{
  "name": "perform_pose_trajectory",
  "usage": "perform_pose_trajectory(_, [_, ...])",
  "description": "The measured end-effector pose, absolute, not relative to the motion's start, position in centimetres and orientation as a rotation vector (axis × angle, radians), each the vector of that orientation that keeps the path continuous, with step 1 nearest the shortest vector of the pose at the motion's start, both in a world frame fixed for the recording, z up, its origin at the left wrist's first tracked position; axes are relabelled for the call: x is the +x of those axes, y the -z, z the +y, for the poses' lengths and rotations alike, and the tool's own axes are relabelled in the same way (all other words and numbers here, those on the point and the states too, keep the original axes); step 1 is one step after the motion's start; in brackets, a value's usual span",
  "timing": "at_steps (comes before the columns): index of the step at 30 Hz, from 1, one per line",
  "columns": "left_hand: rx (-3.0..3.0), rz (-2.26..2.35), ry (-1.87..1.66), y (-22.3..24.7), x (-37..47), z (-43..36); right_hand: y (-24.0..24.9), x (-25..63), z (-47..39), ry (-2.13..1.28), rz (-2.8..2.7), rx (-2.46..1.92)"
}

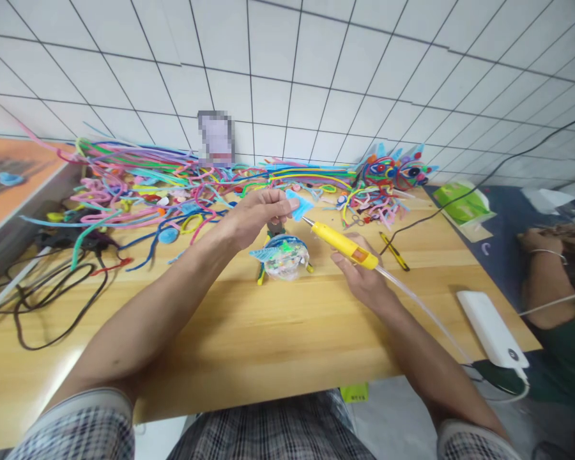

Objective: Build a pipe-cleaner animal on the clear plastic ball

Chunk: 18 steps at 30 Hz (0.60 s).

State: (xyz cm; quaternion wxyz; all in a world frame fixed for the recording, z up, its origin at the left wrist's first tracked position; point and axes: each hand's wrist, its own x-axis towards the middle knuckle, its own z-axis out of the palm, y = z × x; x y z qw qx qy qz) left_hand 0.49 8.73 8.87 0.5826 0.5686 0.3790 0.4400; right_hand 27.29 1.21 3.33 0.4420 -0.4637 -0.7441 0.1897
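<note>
My left hand [261, 214] pinches a small light-blue triangular piece [301, 204] above the wooden table. My right hand [364, 275] is wrapped round a yellow glue gun [338, 241], whose metal tip points at the blue piece's lower edge; whether they touch is hard to tell. A clear glue stick [412, 297] trails from the gun's back end. Below my left hand sits a round clear-and-white craft piece [287, 259] with a blue top and a light-blue leaf-like part on its left. Yellow-green and black handles show from under it.
Colourful pipe cleaners [138, 179] are heaped along the wall. Decorated figures [393, 171] stand at back right. A yellow cutter [394, 251] and white power bank [491, 329] lie right, black cables [60, 306] left. Another person's arm [551, 281] is at far right.
</note>
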Motion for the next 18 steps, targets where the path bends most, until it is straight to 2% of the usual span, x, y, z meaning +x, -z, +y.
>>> perform_pose_trajectory(13, [1.254, 0.838, -1.036, -8.6, 0.74, 8.84, -2.7, 27.54, 1.36, -0.388, -1.866, -1.117])
perform_pose_trajectory(18, [1.267, 0.824, -1.02, -8.38, 0.82, 8.87, -3.04, 27.4, 1.12, -0.459, -1.864, -1.171])
